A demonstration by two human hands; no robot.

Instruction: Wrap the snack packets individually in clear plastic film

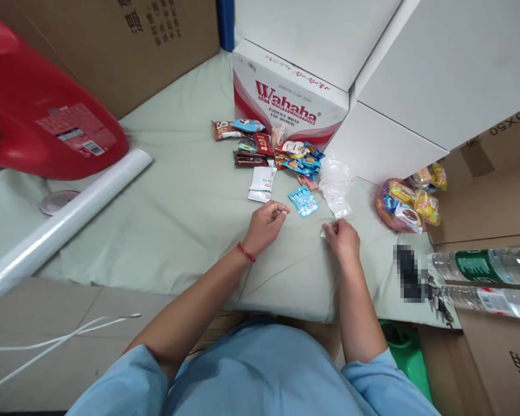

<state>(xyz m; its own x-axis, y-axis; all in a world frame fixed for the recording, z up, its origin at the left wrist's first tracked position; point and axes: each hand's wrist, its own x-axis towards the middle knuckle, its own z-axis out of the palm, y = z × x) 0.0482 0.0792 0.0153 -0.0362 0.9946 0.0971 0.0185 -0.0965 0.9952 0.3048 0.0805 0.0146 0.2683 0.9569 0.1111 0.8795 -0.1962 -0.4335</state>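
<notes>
My left hand, a red cord on its wrist, rests on the green cloth with its fingers loosely curled and nothing visible in them. Just beyond it lie white sachets. My right hand pinches a small piece of clear plastic, perhaps a bag, partly hidden by the fingers. Between and beyond my hands is a light-blue packet, flat on the cloth. Several clear plastic bags lie in a loose row beyond my right hand. Behind them sits a heap of wrapped snacks.
A Wahaha carton stands at the back against white cabinets. Right are a bowl of snacks, plastic bottles and keys. Left are a red jug and a long plastic roll.
</notes>
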